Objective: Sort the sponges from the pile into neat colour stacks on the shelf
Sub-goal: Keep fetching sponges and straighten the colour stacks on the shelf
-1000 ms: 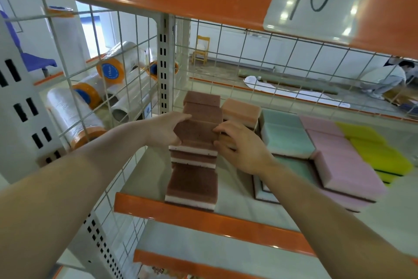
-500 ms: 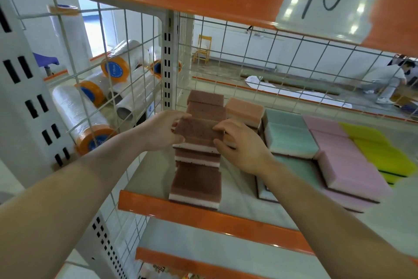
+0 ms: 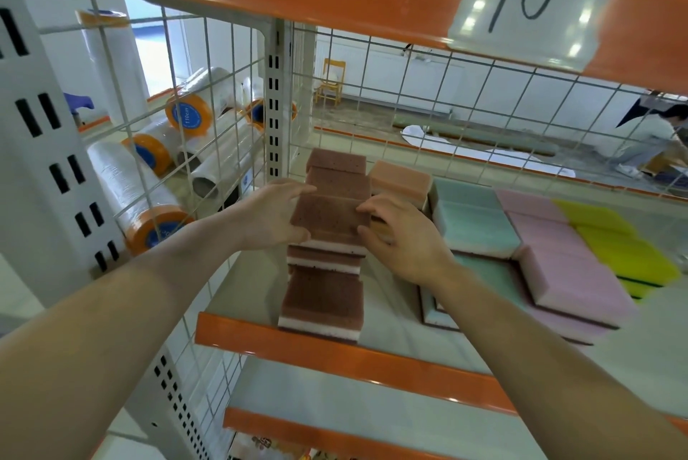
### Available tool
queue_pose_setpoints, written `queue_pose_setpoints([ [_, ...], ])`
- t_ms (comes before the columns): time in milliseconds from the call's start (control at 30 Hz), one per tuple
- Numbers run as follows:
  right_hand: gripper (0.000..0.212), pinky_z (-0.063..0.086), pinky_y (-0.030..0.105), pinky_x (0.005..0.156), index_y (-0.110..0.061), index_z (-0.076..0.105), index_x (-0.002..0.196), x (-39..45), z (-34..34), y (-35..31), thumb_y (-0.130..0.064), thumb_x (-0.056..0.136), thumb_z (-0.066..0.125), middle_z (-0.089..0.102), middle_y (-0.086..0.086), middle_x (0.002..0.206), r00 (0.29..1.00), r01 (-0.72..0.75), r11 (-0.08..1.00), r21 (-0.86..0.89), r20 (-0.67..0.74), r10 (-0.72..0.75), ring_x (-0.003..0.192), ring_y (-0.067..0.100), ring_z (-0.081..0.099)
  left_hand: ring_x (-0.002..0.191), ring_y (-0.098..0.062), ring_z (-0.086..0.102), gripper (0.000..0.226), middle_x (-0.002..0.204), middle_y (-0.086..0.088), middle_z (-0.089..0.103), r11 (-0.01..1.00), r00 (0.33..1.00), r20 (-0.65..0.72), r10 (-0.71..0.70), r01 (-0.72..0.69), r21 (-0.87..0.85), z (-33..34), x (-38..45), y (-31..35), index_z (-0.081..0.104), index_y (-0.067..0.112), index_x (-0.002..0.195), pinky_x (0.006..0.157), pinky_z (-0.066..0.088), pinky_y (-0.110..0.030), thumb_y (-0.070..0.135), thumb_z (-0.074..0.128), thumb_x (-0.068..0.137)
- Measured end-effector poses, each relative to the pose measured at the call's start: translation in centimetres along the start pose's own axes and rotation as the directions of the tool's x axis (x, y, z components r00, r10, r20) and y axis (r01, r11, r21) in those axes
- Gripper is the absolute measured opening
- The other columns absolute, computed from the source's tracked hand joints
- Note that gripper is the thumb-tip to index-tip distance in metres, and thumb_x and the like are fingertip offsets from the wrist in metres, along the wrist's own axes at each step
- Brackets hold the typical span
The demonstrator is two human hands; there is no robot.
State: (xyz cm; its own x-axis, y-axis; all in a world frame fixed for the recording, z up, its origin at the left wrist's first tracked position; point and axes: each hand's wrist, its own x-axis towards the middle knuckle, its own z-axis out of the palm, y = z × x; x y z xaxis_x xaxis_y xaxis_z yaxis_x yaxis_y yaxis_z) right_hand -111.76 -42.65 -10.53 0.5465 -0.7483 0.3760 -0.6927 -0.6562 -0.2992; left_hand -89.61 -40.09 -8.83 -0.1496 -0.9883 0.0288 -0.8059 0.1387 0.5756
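Observation:
A row of brown sponges (image 3: 322, 297) runs front to back along the left side of the shelf (image 3: 335, 355). In the middle of the row stands a short stack. My left hand (image 3: 270, 215) holds the left edge of its top brown sponge (image 3: 327, 217) between fingers and thumb. My right hand (image 3: 404, 238) pinches the same sponge's right edge. An orange sponge (image 3: 402, 178) lies just behind my right hand. To the right lie teal sponges (image 3: 473, 221), pink sponges (image 3: 566, 266) and yellow sponges (image 3: 625, 247).
White wire mesh (image 3: 208, 146) closes the shelf on the left and at the back. An orange shelf with a "10" label (image 3: 528, 1) hangs close overhead. Film rolls (image 3: 149, 206) lie beyond the left mesh. A person (image 3: 655, 139) crouches far back right.
Both hands stay on the top brown sponge of the stack. My left fingers have stretched a little further over its top edge. The view has shifted slightly.

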Motion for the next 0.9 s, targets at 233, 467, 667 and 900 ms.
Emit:
queue_pose_setpoints([
  [233, 0.037, 0.035, 0.019, 0.087, -0.015, 0.058, 0.121, -0.4, -0.6, -0.1, -0.036, 0.091, 0.051, 0.057, 0.0, 0.122, 1.0, -0.026, 0.999, -0.018, 0.005, 0.026, 0.114, 0.015, 0.05, 0.135, -0.016, 0.031, 0.068, 0.148, 0.001, 0.032, 0.999, 0.999, -0.04, 0.031, -0.029, 0.045, -0.5, -0.5, 1.4, 0.032, 0.025, 0.144, 0.105, 0.03, -0.031, 0.025, 0.067, 0.085],
  [467, 0.042, 0.045, 0.03, 0.089, -0.017, 0.06, 0.119, -1.7, -1.1, -0.1, -0.042, 0.087, 0.047, 0.058, 0.0, 0.12, 0.998, -0.056, 0.998, -0.014, -0.01, 0.056, 0.111, 0.015, 0.052, 0.131, -0.015, 0.037, 0.059, 0.145, 0.004, 0.038, 0.992, 0.989, -0.109, 0.096, -0.086, 0.09, -0.1, -1.2, 2.7, 0.036, 0.027, 0.141, 0.099, 0.03, -0.025, 0.022, 0.062, 0.088],
  [667, 0.061, 0.045, 0.028, 0.077, -0.016, 0.063, 0.116, -3.7, -1.8, -0.4, -0.051, 0.075, 0.035, 0.061, 0.002, 0.109, 0.99, -0.115, 0.992, 0.053, -0.074, 0.119, 0.1, 0.017, 0.057, 0.123, -0.014, 0.043, 0.055, 0.137, 0.002, 0.043, 0.981, 0.975, -0.115, 0.192, -0.188, 0.041, 0.7, -1.2, 4.5, 0.041, 0.022, 0.139, 0.103, 0.036, -0.03, 0.018, 0.061, 0.087],
  [900, 0.034, 0.048, 0.033, 0.079, -0.012, 0.062, 0.115, -7.3, -3.7, 1.1, -0.032, 0.088, 0.055, 0.06, 0.005, 0.111, 0.964, -0.25, 0.968, -0.016, -0.099, 0.247, 0.103, 0.023, 0.057, 0.123, -0.01, 0.04, 0.053, 0.132, 0.005, 0.045, 0.956, 0.953, -0.087, 0.29, -0.285, 0.065, 3.2, -0.4, 7.7, 0.044, 0.024, 0.136, 0.093, 0.026, -0.014, 0.017, 0.062, 0.086],
])
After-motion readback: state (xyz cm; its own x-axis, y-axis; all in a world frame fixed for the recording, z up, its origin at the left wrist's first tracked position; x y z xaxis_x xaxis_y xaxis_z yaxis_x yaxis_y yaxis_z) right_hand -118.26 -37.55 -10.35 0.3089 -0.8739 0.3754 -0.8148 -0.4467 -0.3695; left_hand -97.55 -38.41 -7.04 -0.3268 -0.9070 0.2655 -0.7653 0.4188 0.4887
